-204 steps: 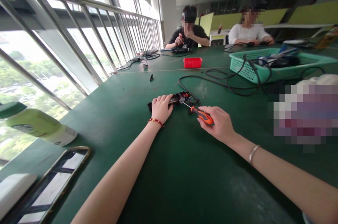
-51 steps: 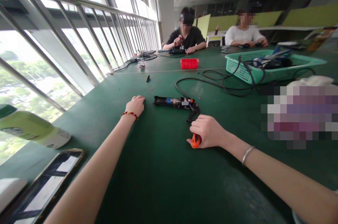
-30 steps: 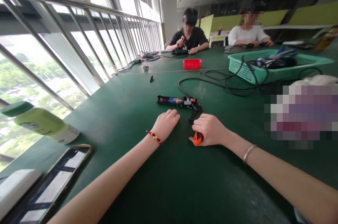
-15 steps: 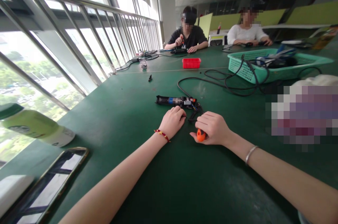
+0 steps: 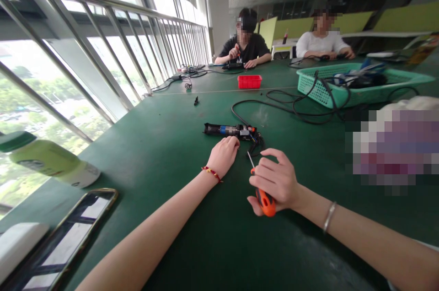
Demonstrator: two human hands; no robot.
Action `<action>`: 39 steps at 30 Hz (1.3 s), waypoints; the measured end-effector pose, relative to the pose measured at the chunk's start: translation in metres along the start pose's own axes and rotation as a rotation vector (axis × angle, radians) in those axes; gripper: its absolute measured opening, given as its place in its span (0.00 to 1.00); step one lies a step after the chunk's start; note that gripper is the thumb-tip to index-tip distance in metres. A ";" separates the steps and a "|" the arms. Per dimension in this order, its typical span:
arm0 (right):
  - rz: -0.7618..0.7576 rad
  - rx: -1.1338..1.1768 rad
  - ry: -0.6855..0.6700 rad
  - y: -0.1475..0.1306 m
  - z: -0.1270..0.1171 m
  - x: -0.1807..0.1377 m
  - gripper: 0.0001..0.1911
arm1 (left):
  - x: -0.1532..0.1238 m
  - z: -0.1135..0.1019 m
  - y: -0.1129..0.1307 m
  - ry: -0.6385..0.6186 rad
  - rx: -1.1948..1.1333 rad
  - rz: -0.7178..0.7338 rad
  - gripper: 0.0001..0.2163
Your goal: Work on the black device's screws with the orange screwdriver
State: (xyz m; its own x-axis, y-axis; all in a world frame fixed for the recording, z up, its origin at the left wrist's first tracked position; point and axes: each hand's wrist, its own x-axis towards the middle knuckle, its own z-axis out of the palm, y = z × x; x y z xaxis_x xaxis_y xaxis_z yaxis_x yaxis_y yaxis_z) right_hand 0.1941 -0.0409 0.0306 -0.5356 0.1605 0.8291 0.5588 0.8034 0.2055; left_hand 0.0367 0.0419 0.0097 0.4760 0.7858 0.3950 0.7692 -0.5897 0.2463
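Observation:
An opened black tool [image 5: 229, 131] with a blue part and loose wires lies on the green table [image 5: 212, 236], its cord trailing right. My right hand [image 5: 276, 181] is closed around an orange-handled screwdriver [image 5: 263, 197], its thin shaft pointing up and left toward the tool. My left hand [image 5: 222, 156] rests on the table just in front of the tool, fingers curled down near the wires; I cannot make out anything in it.
A phone [image 5: 65, 240] and a green-and-white bottle [image 5: 48, 160] lie at the near left. A red tray [image 5: 249, 81] and teal basket [image 5: 356, 84] with cables stand farther back. Black cord [image 5: 291, 108] loops across the table. Two people work at the far end.
My right hand has lifted the screwdriver off the table and drawn it back toward me, its shaft now showing. My left hand stayed beside the tool.

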 end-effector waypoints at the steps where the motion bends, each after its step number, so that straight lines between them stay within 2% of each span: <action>1: 0.029 -0.021 0.013 0.003 -0.001 0.000 0.09 | 0.000 0.000 0.000 0.007 -0.002 -0.004 0.05; 4: 0.085 -0.042 0.021 0.011 -0.002 -0.002 0.09 | 0.000 0.000 -0.001 0.027 -0.004 -0.009 0.05; 11: 0.123 0.080 -0.093 0.012 0.006 -0.005 0.08 | 0.000 -0.001 -0.001 0.111 -0.084 -0.008 0.06; 17: 0.179 0.177 -0.101 0.014 0.004 -0.006 0.07 | 0.001 -0.001 -0.006 0.249 -0.201 -0.046 0.07; 22: 0.183 0.243 -0.093 0.012 0.004 -0.006 0.07 | 0.003 -0.002 -0.010 0.314 -0.245 -0.042 0.06; 33: 0.185 0.402 -0.068 0.007 0.005 -0.005 0.05 | 0.005 -0.001 -0.015 0.336 -0.231 -0.033 0.05; 39: 0.114 0.386 -0.094 0.002 0.007 -0.003 0.05 | 0.008 -0.002 -0.017 0.315 -0.181 -0.004 0.06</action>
State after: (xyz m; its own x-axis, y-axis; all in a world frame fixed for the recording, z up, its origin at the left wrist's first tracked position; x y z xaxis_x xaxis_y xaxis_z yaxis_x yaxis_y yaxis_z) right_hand 0.1926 -0.0360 0.0247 -0.5491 0.2984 0.7807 0.3490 0.9306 -0.1102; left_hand 0.0264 0.0580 0.0100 0.2971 0.7086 0.6400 0.6691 -0.6327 0.3899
